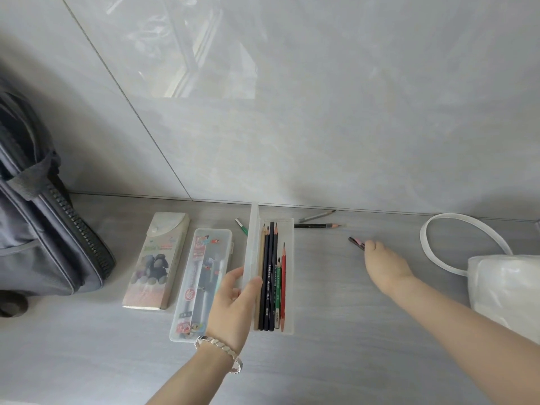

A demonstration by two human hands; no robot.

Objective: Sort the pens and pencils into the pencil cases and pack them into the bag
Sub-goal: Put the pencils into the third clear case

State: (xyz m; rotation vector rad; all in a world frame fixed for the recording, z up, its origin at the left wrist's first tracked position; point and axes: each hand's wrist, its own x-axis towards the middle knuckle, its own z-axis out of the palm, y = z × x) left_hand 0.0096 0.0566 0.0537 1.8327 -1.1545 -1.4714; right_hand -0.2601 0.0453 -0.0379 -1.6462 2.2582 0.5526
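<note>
An open clear pencil case (287, 287) lies mid-table with several pencils (271, 273) inside. My left hand (233, 305) grips its raised lid (252, 247) near the front. My right hand (385, 264) reaches to the right and pinches a short dark pencil (356, 242) lying on the table. Two more pencils, a black one (317, 225) and a grey one (317, 216), lie by the wall. A green pen (242, 227) pokes out behind the lid. A closed clear case (201, 285) holding pens and a printed case (156, 261) sit to the left.
A dark grey bag (43, 235) with an open zipper stands at the far left. A white bag (505, 285) with a looped strap (432, 247) sits at the right edge. A tiled wall (292, 112) closes the back of the grey table (336, 317).
</note>
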